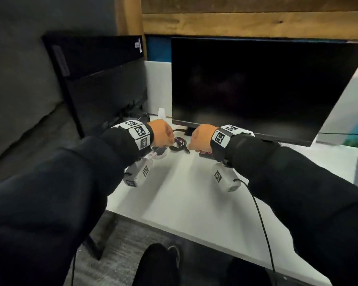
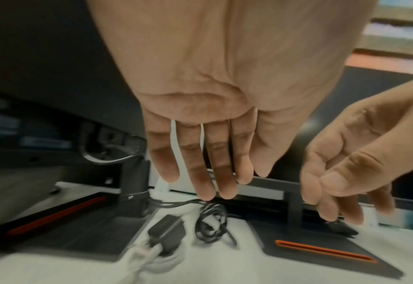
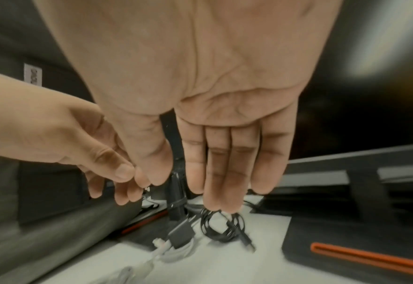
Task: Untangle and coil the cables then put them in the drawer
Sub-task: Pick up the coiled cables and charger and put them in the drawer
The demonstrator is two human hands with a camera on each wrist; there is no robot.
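A: Black cable (image 1: 178, 143) is bunched in a loose coil on the white desk (image 1: 194, 193), just in front of the monitor (image 1: 256, 89), right between both hands.

B: Holding anything?

A: Nope. Left hand (image 1: 160, 134) has fingers straight down, tips right over the coil. Right hand (image 1: 201, 139) is the same, relaxed and open. White cable (image 2: 152, 257) with a black adapter (image 2: 166, 231) lies just left.

Black coiled cable (image 1: 179, 144), white cable (image 3: 174, 251), white desk (image 1: 194, 193), orange-striped black monitor base (image 3: 361, 255).
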